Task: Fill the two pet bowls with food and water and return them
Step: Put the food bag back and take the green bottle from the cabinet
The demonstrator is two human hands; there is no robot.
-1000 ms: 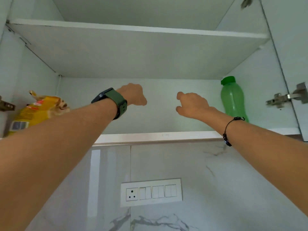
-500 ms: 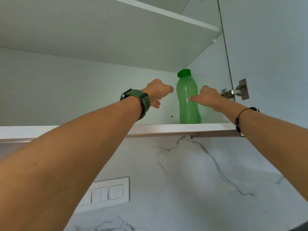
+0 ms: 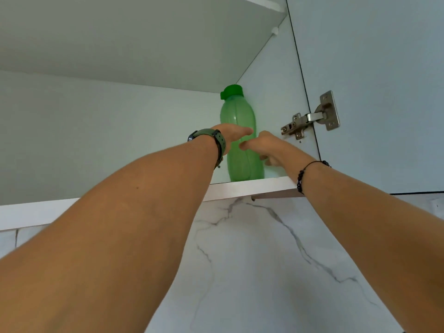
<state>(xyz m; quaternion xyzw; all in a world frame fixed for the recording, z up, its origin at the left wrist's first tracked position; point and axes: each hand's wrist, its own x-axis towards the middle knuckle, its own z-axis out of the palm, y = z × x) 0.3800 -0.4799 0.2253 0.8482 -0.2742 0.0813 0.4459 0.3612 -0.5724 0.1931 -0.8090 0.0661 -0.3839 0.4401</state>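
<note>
Green bottle (image 3: 240, 116) upright on shelf (image 3: 249, 187), directly behind both hands. Left hand (image 3: 231, 135) spread before it; right hand (image 3: 264, 146) loosely curled; contact cannot be told.

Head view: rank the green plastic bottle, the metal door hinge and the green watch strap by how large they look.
1. Green plastic bottle, clearly largest.
2. Metal door hinge.
3. Green watch strap; it sits nearer the camera, so its true size against the hinge is unsure.

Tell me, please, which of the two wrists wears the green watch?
The left wrist, on the left hand reaching to the green bottle, wears the green watch. The right wrist, behind the right hand, has only a thin black beaded bracelet.
</note>
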